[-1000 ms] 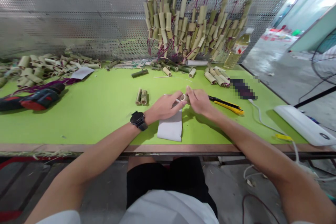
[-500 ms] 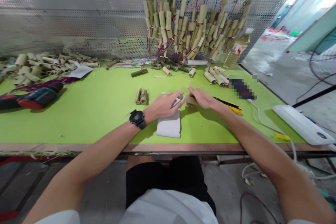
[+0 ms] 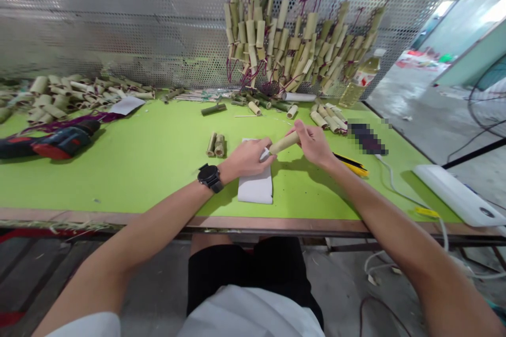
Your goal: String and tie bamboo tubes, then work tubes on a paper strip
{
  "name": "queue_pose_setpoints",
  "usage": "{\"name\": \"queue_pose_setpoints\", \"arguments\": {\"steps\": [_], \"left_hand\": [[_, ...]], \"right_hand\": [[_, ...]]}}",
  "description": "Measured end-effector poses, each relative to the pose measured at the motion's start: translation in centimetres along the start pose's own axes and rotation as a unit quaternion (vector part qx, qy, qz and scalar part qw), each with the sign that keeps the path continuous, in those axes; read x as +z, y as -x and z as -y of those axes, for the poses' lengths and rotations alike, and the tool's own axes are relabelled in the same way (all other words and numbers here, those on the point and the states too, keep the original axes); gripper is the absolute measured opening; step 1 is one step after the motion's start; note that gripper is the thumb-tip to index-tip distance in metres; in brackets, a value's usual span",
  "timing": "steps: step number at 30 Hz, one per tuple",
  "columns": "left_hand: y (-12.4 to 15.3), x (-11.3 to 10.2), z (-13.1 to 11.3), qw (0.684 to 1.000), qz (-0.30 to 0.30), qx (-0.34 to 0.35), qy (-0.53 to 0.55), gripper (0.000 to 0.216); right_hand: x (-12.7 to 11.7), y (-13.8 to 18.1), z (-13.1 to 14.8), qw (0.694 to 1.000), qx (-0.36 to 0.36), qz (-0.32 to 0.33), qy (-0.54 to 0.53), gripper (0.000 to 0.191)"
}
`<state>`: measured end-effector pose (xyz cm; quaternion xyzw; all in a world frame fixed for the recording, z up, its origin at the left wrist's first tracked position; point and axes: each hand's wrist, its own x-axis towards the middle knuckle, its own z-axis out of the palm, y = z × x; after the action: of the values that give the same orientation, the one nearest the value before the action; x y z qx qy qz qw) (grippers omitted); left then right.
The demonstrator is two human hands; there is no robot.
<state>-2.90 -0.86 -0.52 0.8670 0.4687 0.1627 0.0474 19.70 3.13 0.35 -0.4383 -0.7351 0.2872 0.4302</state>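
A pale bamboo tube slants up to the right between my two hands. My right hand is closed around its upper right end. At the tube's lower left end is my left hand, fingers and thumb curled on a small whitish piece that looks like paper or cloth. Beneath my left hand a white sheet lies flat on the green tabletop; whether the whitish piece belongs to it cannot be told. Short bamboo pieces stand together left of the sheet.
A yellow-and-black cutter lies beside my right forearm. Farther right are a blurred-out phone and a white power bank. A drill and a bamboo heap occupy the left. Strung bamboo hangs behind, near a bottle.
My right hand has lifted a little and turned, and the bamboo tube now tilts upward, with more of its length showing. My left hand stays nearly in place over the sheet.
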Motion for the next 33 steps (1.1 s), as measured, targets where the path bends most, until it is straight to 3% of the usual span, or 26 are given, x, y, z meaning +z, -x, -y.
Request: {"name": "queue_pose_setpoints", "arguments": {"steps": [4,7,18,22,28,33], "left_hand": [[0.0,0.3,0.2,1.0,-0.009,0.015,-0.005,0.032],[0.0,0.3,0.3,1.0,-0.01,0.022,0.007,0.034],[0.2,0.4,-0.7,0.996,0.018,0.083,0.028,0.047],[0.3,0.4,-1.2,0.995,0.009,0.094,0.034,0.05],[0.2,0.2,-1.3,0.996,0.0,0.071,0.051,0.055],[0.1,0.3,-0.9,0.997,-0.012,0.043,0.062,0.051]], "right_hand": [[-0.1,0.3,0.7,0.998,-0.015,0.004,-0.053,0.082],[0.1,0.7,1.3,0.996,0.015,0.024,-0.081,0.083],[2.5,1.7,1.9,0.993,0.047,0.087,-0.059,0.088],[3.3,2.0,1.8,0.992,0.044,0.082,-0.079,0.089],[3.5,2.1,1.2,0.994,0.069,0.086,-0.009,0.084],[3.2,2.2,1.2,0.994,0.046,0.089,0.049,0.079]]}}
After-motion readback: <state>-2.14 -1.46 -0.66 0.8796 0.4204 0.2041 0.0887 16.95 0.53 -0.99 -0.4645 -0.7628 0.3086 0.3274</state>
